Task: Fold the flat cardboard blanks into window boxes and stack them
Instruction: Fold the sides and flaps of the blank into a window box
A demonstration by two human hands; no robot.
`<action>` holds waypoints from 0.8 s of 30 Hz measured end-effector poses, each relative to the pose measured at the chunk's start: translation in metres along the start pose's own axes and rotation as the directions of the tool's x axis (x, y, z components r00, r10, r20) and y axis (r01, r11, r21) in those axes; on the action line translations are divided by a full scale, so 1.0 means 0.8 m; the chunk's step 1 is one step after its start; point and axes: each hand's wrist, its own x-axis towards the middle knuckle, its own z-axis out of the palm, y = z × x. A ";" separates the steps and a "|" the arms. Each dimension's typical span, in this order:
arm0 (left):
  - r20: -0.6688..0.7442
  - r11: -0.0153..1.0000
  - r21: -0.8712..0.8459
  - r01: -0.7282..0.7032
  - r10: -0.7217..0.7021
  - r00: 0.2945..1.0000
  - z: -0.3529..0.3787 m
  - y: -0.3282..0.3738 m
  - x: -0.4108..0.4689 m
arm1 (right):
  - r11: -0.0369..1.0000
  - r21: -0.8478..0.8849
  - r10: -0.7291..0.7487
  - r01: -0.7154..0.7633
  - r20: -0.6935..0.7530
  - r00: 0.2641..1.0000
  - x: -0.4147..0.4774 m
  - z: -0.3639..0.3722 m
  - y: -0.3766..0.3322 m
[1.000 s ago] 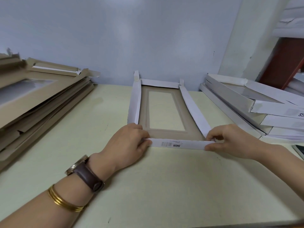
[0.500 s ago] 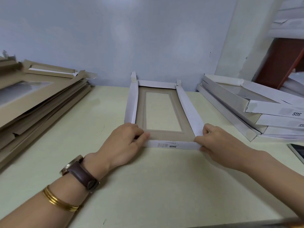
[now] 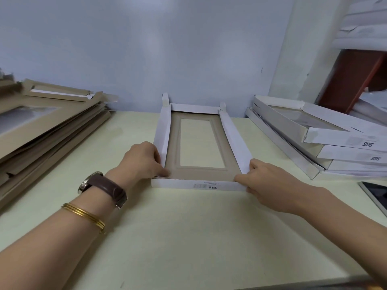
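From the head camera, you have one box (image 3: 196, 147) lying on the bench (image 3: 188, 237) in front of you, inside face up, its window in the middle and all four white walls standing. Your left hand (image 3: 142, 160) pinches the near left corner, where the left wall meets the near wall (image 3: 199, 186). Your right hand (image 3: 263, 178) pinches the near right corner, fingers pressed together on the cardboard. The flat blanks (image 3: 41, 130) wait in a pile at your left, and the finished boxes (image 3: 326, 139) are stacked at your right, well apart from your work.

What can go wrong from here — if you release one corner before its tab is locked, the near wall may spring back flat. If you push too hard, the thin wall may crease. At the far corners two tabs stick up; I cannot tell if they are tucked in.

The near wall carries a small label with a barcode and the letters "SGS", upside down for you. The same letters show on the stacked boxes.
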 end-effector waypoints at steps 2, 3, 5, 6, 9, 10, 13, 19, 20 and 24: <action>0.044 0.999 0.035 0.019 -0.021 0.999 -0.004 0.005 0.002 | 1.000 0.009 0.000 -0.001 0.005 1.000 0.000 0.001 0.000; 0.070 0.998 0.054 0.026 -0.030 0.997 -0.006 0.007 0.003 | 1.000 0.015 0.000 0.000 0.006 1.000 0.000 0.001 0.000; 0.108 0.996 0.085 0.029 -0.039 0.993 -0.010 0.010 0.005 | 1.000 0.025 -0.003 0.003 0.003 1.000 0.000 0.001 0.000; 0.122 0.995 0.097 0.029 -0.041 0.992 -0.013 0.012 0.005 | 1.000 0.024 -0.005 0.005 -0.001 1.000 0.000 0.001 0.001; 0.160 0.995 0.096 0.006 -0.022 0.987 -0.019 0.011 0.005 | 1.000 0.017 -0.004 0.004 -0.013 1.000 0.001 0.002 0.000; 0.168 0.997 0.074 -0.008 -0.004 0.986 -0.020 0.010 0.005 | 1.000 0.012 -0.004 0.004 -0.016 1.000 0.001 0.002 0.000; 0.203 0.998 0.017 -0.053 0.048 0.978 -0.020 0.008 0.004 | 1.000 0.003 -0.006 0.006 -0.021 1.000 0.002 0.002 0.000; 0.387 0.995 -0.089 0.039 -0.002 0.922 -0.031 0.004 0.010 | 1.000 0.003 -0.001 0.001 -0.020 1.000 0.002 0.002 -0.001; 0.405 0.995 -0.085 0.042 -0.004 0.914 -0.032 0.003 0.011 | 1.000 -0.001 -0.001 0.001 -0.021 1.000 0.002 0.002 -0.001; 0.419 0.994 -0.086 0.066 -0.024 0.908 -0.035 0.008 0.015 | 1.000 -0.008 0.013 -0.013 -0.026 1.000 0.002 -0.001 -0.003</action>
